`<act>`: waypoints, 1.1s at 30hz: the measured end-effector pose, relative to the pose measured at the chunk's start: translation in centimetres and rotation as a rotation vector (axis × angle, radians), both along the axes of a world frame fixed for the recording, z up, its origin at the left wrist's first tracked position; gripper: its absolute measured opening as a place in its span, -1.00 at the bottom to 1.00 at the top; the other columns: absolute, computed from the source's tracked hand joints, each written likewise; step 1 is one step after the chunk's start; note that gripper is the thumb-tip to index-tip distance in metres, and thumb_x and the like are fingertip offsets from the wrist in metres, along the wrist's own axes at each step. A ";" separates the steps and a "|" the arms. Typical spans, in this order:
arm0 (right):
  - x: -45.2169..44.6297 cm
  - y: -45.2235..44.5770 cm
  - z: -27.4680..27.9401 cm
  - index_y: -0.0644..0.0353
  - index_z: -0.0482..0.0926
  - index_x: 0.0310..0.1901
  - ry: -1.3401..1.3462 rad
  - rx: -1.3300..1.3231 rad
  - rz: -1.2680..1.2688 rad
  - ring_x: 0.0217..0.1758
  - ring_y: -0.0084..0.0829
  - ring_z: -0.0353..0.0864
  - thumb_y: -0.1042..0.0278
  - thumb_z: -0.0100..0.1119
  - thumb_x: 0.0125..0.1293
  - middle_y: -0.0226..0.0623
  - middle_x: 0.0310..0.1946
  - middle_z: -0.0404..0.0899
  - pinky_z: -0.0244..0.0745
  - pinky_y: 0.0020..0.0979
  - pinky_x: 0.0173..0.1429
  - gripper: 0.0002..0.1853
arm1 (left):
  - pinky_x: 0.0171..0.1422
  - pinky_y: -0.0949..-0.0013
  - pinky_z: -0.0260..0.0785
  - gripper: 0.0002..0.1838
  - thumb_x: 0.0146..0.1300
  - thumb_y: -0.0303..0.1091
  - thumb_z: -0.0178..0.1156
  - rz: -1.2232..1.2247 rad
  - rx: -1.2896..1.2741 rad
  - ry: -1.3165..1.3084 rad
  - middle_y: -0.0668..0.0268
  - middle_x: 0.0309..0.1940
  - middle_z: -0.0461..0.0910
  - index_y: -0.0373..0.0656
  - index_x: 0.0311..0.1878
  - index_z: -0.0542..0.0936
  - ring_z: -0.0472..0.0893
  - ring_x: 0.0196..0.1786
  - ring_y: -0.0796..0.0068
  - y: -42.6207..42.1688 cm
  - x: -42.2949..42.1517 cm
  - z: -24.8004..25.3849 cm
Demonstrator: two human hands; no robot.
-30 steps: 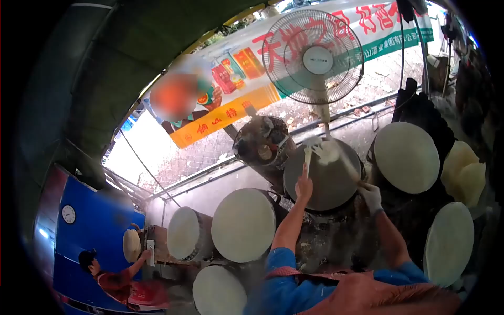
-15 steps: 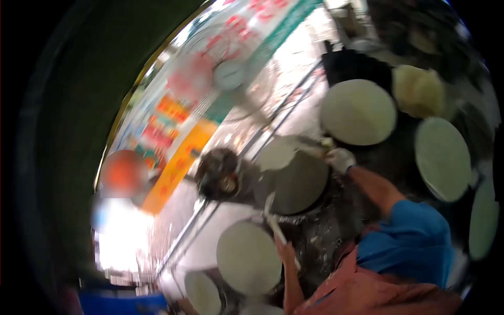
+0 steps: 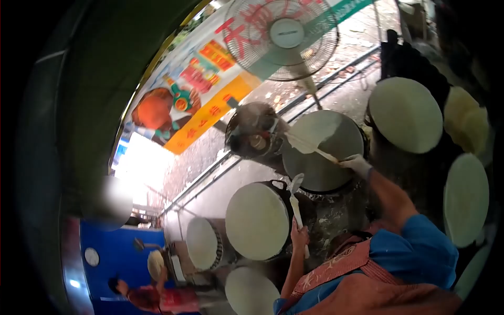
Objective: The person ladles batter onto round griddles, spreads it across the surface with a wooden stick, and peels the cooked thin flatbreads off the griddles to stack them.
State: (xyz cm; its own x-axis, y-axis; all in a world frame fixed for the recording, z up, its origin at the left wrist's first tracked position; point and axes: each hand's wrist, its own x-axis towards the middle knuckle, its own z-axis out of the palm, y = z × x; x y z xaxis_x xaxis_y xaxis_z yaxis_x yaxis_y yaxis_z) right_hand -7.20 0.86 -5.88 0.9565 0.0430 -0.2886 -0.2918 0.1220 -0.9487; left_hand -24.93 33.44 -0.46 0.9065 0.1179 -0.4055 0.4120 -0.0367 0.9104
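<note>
Two tools gripped: left hand (image 3: pixel 300 237) on a pale-handled ladle (image 3: pixel 295 202), bowl at 12 o'clock, gloved right hand (image 3: pixel 358 165) on a slim scraper (image 3: pixel 310 148) pointing to 10 across smooth pale batter (image 3: pixel 316 125) on the round grey griddle (image 3: pixel 325 176), wire-caged fan (image 3: pixel 287 33) at griddle's 11.

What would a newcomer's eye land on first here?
Probably the large round grey griddle near the centre, partly coated in pale batter, with the right hand holding a long flat spreader over it. Beyond stands a wire-caged round fan before a colourful printed banner. Nearer the person, the left hand grips a pale-handled ladle.
</note>
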 end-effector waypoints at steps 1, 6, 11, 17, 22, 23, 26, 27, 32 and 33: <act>0.3 -2.8 2.8 0.38 0.66 -0.16 -0.042 -0.049 0.093 -0.23 -0.53 0.58 0.34 0.37 0.03 -0.30 -0.29 0.68 0.45 -0.47 -0.05 -0.65 | -0.68 0.44 0.02 -0.30 0.27 -0.57 0.02 0.050 0.022 0.026 0.42 -0.64 0.28 0.00 0.47 0.08 0.19 -0.74 0.65 -0.8 -0.6 0.2; 4.0 -8.1 0.1 0.32 0.68 -0.19 0.019 0.078 0.013 -0.20 -0.51 0.60 0.34 0.30 0.10 -0.29 -0.25 0.69 0.48 -0.48 -0.05 -0.73 | -0.64 0.43 0.08 -0.28 0.25 -0.58 0.04 0.057 0.068 0.036 0.39 -0.60 0.32 0.04 0.46 0.10 0.27 -0.68 0.61 -2.2 -3.7 -0.3; 3.0 -7.3 2.4 0.29 0.69 -0.19 0.122 0.014 0.262 -0.26 -0.55 0.58 0.32 0.39 0.02 -0.31 -0.30 0.69 0.45 -0.49 -0.15 -0.68 | -0.47 0.41 0.26 -0.27 0.22 -0.58 0.06 0.099 0.162 0.171 0.31 -0.39 0.46 0.02 0.45 0.12 0.42 -0.53 0.52 -5.3 -3.2 1.2; 8.1 -9.8 2.0 0.23 0.70 -0.22 0.145 -0.019 0.125 -0.41 -0.52 0.59 0.28 0.40 0.03 -0.24 -0.41 0.67 0.48 -0.46 -0.27 -0.72 | -0.12 0.38 0.36 -0.27 0.16 -0.53 0.09 0.105 0.488 -0.055 0.16 0.13 0.46 0.02 0.43 0.17 0.54 -0.10 0.31 -5.2 -4.0 -3.0; 8.1 -12.1 -1.3 0.31 0.70 -0.34 0.037 -0.022 0.386 -0.44 -0.55 0.54 0.21 0.45 0.00 -0.24 -0.47 0.65 0.46 -0.40 -0.27 -0.69 | -0.02 0.37 0.36 -0.27 0.14 -0.51 0.09 0.114 0.464 0.183 0.14 0.15 0.46 0.02 0.43 0.18 0.53 -0.02 0.33 -7.0 -3.2 1.3; 9.3 -12.9 -1.1 0.32 0.70 -0.35 0.040 -0.001 0.381 -0.49 -0.56 0.53 0.20 0.45 -0.01 -0.27 -0.50 0.64 0.45 -0.41 -0.34 -0.68 | -0.02 0.36 0.36 -0.27 0.13 -0.51 0.08 0.111 0.469 0.221 0.13 0.15 0.46 0.01 0.43 0.18 0.53 -0.02 0.33 -7.2 -2.9 2.1; 15.3 -11.6 -2.9 0.30 0.70 -0.34 0.151 -0.087 0.269 -0.69 -0.54 0.40 0.12 0.43 0.00 -0.35 -0.67 0.51 0.22 -0.41 -0.66 -0.65 | -0.15 0.32 0.37 -0.27 0.13 -0.51 0.08 0.100 0.590 -0.064 0.12 0.09 0.49 0.02 0.43 0.18 0.55 -0.12 0.37 -5.2 -5.0 -3.0; 14.4 -10.8 1.4 0.29 0.71 -0.34 0.223 -0.140 0.385 -0.61 -0.52 0.47 0.13 0.43 0.00 -0.32 -0.63 0.56 0.32 -0.39 -0.59 -0.65 | -0.14 0.32 0.37 -0.27 0.14 -0.50 0.08 0.150 0.473 0.023 0.13 0.08 0.49 0.02 0.43 0.18 0.55 -0.13 0.37 -5.6 -5.2 -2.1; 11.1 -11.0 -3.1 0.30 0.70 -0.25 0.074 -0.220 0.649 -0.15 -0.43 0.58 0.30 0.46 -0.05 -0.29 -0.32 0.68 0.46 -0.37 -0.04 -0.68 | -0.06 0.32 0.36 -0.29 0.20 -0.49 0.07 0.226 0.236 0.273 0.20 0.04 0.47 0.01 0.44 0.15 0.51 -0.09 0.39 -5.1 -7.3 -2.4; 9.8 -11.9 1.5 0.30 0.70 -0.23 0.195 -0.129 0.653 -0.07 -0.42 0.58 0.33 0.47 -0.06 -0.30 -0.25 0.69 0.44 -0.37 0.07 -0.66 | -0.04 0.32 0.35 -0.31 0.23 -0.49 0.06 0.234 0.218 0.244 0.21 0.04 0.46 0.01 0.44 0.14 0.50 -0.07 0.39 -5.0 -8.4 -3.4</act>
